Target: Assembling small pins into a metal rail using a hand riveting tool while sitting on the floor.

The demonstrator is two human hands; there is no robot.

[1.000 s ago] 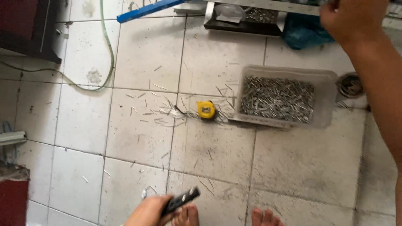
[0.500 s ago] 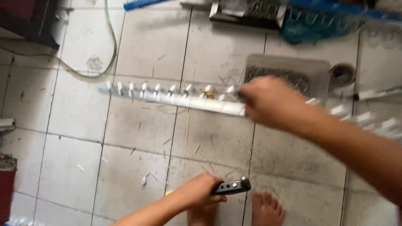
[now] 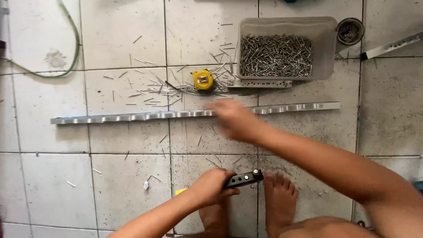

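Right hand (image 3: 233, 120) blurred, grip unclear, over metal rail (image 3: 132, 117); left hand (image 3: 211, 187) grips black tool (image 3: 244, 178).

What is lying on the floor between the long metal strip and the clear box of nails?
In the head view, a yellow tape measure, scattered loose nails and a short perforated metal piece.
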